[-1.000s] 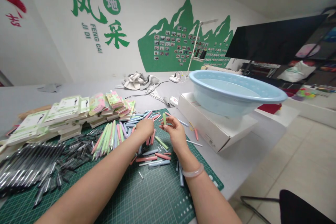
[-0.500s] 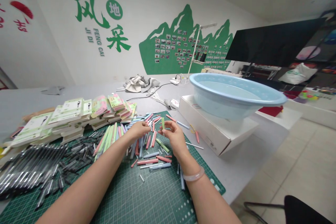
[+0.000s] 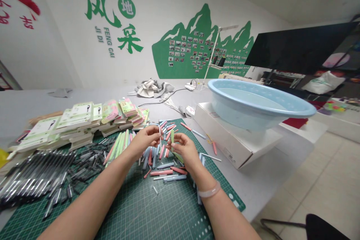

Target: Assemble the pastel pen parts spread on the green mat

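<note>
My left hand (image 3: 146, 140) pinches a thin whitish pen refill (image 3: 160, 135), held upright over the pile. Close to its right, my right hand (image 3: 185, 150) holds a light green pen barrel (image 3: 172, 137) upright between thumb and fingers. The two parts are apart. Beneath both hands lie loose pink pen parts (image 3: 161, 173) and blue ones (image 3: 165, 165), strewn over a green cutting mat (image 3: 132, 202). Several green pens (image 3: 120, 144) lie in a bundle beside my left wrist. A small clear-and-white piece (image 3: 155, 190) rests on the mat nearer to me.
Black pens (image 3: 36, 176) are piled at the left. Behind them stand stacked pale green boxes (image 3: 74, 118). A light blue basin (image 3: 239, 108) sits on a white carton (image 3: 216, 135) at the right. A crumpled cloth (image 3: 149, 88) and a black cable (image 3: 163, 99) lie farther back.
My left hand has risen out of the pile with a thin refill in its fingers. The green barrel in my right hand stays upright. The view has shifted slightly.
</note>
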`<state>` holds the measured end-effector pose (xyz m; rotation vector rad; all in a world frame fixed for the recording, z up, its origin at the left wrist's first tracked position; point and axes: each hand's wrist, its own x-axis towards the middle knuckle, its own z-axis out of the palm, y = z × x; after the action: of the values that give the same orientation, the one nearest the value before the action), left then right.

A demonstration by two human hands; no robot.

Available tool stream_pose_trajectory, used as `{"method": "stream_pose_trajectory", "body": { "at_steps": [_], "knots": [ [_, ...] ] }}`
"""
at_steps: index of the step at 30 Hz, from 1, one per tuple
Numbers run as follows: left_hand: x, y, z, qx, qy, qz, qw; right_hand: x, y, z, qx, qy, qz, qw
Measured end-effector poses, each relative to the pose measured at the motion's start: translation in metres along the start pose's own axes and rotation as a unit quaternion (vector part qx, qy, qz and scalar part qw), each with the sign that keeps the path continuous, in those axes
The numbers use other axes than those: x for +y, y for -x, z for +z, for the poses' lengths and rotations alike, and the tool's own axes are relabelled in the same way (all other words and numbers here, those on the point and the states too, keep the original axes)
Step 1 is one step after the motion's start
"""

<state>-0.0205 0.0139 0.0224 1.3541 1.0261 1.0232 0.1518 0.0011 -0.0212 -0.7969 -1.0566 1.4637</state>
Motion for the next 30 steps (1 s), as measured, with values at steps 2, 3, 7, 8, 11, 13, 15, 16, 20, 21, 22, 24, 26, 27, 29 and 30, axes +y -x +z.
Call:
{"method": "stream_pose_trajectory", "body": {
  "at_steps": [2, 3, 7, 8, 11, 13, 15, 16, 20, 21, 22, 24, 26, 27, 29, 30],
  "knots": [
    [-0.003, 0.0, -0.001, 0.004, 0.018, -0.014, 1.0, 0.0, 0.0, 0.0, 0.001, -0.008, 0.008, 1.0],
    [-0.005, -0.001, -0.001, 0.003, 0.028, -0.019, 0.999, 0.0, 0.0, -0.001, -0.001, -0.01, 0.006, 1.0],
    [-0.009, -0.002, -0.003, -0.009, 0.055, -0.016, 0.998, 0.002, -0.002, -0.001, -0.018, -0.001, -0.016, 1.0],
    [-0.008, -0.001, -0.003, -0.012, 0.053, -0.012, 0.998, 0.003, -0.002, 0.0, -0.022, 0.005, -0.021, 1.0],
    [-0.006, 0.0, -0.002, -0.02, 0.043, -0.006, 0.999, 0.004, -0.001, 0.001, -0.026, 0.02, -0.031, 0.999],
    [-0.005, 0.001, -0.003, -0.02, 0.04, -0.006, 0.999, 0.004, -0.001, 0.0, -0.026, 0.027, -0.036, 0.999],
    [-0.004, 0.001, -0.004, -0.015, 0.028, -0.003, 0.999, 0.005, -0.001, -0.001, -0.024, 0.034, -0.038, 0.998],
    [-0.004, 0.0, -0.006, -0.011, 0.009, 0.001, 1.0, 0.005, -0.001, -0.001, -0.022, 0.036, -0.039, 0.998],
    [-0.01, -0.005, -0.014, 0.052, -0.235, 0.015, 0.971, 0.003, -0.005, -0.006, 0.019, 0.023, -0.047, 0.998],
    [-0.013, -0.007, -0.015, 0.073, -0.315, 0.015, 0.946, 0.003, -0.005, -0.008, 0.036, 0.016, -0.051, 0.998],
    [-0.017, -0.008, -0.015, 0.089, -0.385, 0.014, 0.919, 0.002, -0.006, -0.009, 0.053, 0.01, -0.053, 0.997],
    [-0.025, -0.01, -0.012, 0.098, -0.483, 0.012, 0.87, 0.0, -0.007, -0.011, 0.082, 0.006, -0.057, 0.995],
    [-0.031, -0.01, -0.007, 0.089, -0.542, 0.009, 0.835, -0.001, -0.007, -0.012, 0.096, 0.009, -0.06, 0.994],
    [-0.033, -0.011, -0.004, 0.086, -0.564, 0.01, 0.821, -0.002, -0.007, -0.012, 0.098, 0.012, -0.061, 0.993],
    [-0.035, -0.012, 0.004, 0.085, -0.594, 0.022, 0.8, -0.004, -0.007, -0.011, 0.099, 0.015, -0.065, 0.993],
    [-0.035, -0.014, 0.009, 0.082, -0.602, 0.03, 0.794, -0.004, -0.006, -0.011, 0.099, 0.017, -0.066, 0.993]
  ]
}}
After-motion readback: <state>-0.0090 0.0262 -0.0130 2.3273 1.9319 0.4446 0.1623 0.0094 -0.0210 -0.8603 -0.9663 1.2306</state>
